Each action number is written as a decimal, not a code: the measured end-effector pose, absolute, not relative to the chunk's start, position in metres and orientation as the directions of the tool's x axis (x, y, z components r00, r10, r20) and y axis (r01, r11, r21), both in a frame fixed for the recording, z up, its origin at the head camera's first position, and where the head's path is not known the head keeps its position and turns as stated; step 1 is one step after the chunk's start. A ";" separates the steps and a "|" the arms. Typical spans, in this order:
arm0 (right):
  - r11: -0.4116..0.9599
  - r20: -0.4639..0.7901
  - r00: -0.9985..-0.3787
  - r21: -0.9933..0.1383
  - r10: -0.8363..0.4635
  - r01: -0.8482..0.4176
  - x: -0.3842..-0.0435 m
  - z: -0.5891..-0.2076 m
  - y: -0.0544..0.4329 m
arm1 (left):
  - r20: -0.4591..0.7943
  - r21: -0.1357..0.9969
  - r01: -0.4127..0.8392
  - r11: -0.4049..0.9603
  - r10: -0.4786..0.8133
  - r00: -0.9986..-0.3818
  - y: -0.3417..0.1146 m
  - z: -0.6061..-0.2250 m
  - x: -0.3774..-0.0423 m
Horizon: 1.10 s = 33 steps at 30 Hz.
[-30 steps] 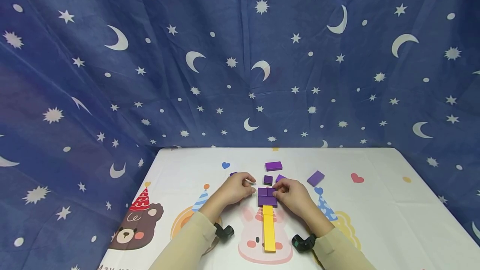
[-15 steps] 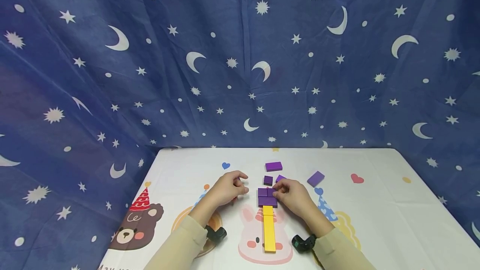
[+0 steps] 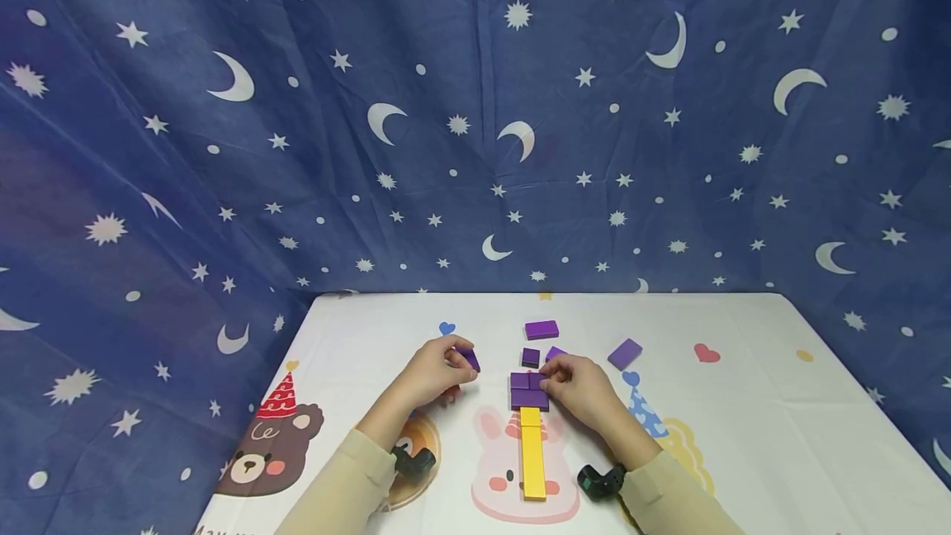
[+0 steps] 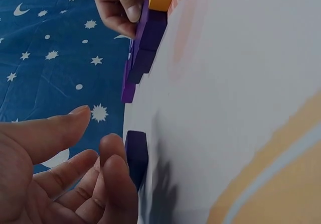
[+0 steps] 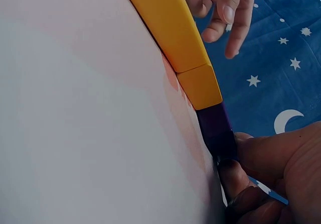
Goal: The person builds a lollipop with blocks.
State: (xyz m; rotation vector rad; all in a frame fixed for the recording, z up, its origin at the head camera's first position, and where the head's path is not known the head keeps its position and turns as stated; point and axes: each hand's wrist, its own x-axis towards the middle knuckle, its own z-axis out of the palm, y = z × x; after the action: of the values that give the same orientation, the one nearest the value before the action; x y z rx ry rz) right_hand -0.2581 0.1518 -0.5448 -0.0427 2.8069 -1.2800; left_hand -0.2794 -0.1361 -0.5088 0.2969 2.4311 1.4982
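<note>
Several purple blocks lie joined into a square at the far end of a row of yellow blocks. My right hand pinches a purple block at that square's right side with thumb and fingertips; the right wrist view shows the thumb against the dark purple end. To the left, my left hand hovers beside a loose purple block. Its thumb and bent fingers are spread apart with nothing between them. In the left wrist view the loose block stands just behind the fingertips, partly hidden.
Beyond the square lie a small purple cube, a purple block and another purple block farther right. One more purple block is partly covered by the right hand. A printed white tablecloth meets a blue starry curtain.
My left hand has drawn back to the left from near the purple square, and the loose purple block beside it has come into view. My right hand has stayed in place.
</note>
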 end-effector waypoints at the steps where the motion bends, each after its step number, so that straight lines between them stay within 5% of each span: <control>1: 0.656 -0.040 -0.998 -0.755 -0.047 -0.001 -0.258 -0.545 0.152 | -0.124 0.897 0.026 0.442 0.308 -0.943 -0.137 -0.510 -0.280; 33: 0.650 -0.037 -0.998 -0.760 -0.043 0.000 -0.258 -0.546 0.154 | -0.188 0.861 -0.096 0.499 0.138 -0.972 -0.143 -0.517 -0.297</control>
State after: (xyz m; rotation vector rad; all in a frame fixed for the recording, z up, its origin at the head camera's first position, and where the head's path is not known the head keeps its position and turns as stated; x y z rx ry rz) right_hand -0.2584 0.1537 -0.5460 -0.0374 2.8068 -1.2922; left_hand -0.2969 -0.1427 -0.5174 0.0359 2.5114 1.4649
